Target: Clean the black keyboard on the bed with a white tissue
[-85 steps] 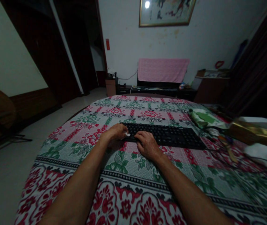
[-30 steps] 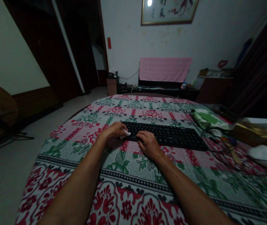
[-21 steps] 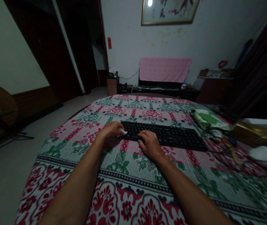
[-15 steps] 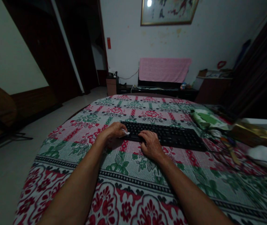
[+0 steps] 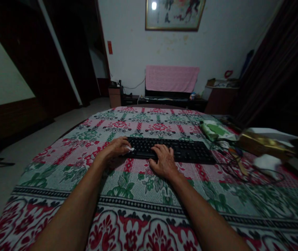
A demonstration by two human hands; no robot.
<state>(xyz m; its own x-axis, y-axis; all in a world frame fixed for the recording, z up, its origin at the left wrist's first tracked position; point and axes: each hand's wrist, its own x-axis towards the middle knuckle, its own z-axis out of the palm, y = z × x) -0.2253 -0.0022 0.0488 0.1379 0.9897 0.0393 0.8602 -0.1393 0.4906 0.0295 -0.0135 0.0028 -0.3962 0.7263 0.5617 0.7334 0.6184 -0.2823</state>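
Observation:
A black keyboard (image 5: 188, 150) lies on the patterned tablecloth (image 5: 135, 205) in front of me. My left hand (image 5: 116, 146) is at its left end, fingers closed on a small white piece that looks like tissue (image 5: 129, 148). The white tip pokes out beside the leftmost keys. My right hand (image 5: 164, 161) rests on the keyboard's front edge left of its middle, palm down. Its fingers are spread over the lower keys, with the thumb apart, and nothing shows in them.
On the right lie a green-and-white packet (image 5: 215, 130), a gold box (image 5: 264, 143), a crumpled white item (image 5: 267, 164), a wooden-looking stick (image 5: 239, 164) and a loose black cable (image 5: 229, 170). Beyond the table, a pink cloth (image 5: 172, 78) drapes over a screen.
The view has turned right, so the scene sits further left. My right hand has shifted slightly right along the keyboard, its thumb more spread. My left hand stays at the left end.

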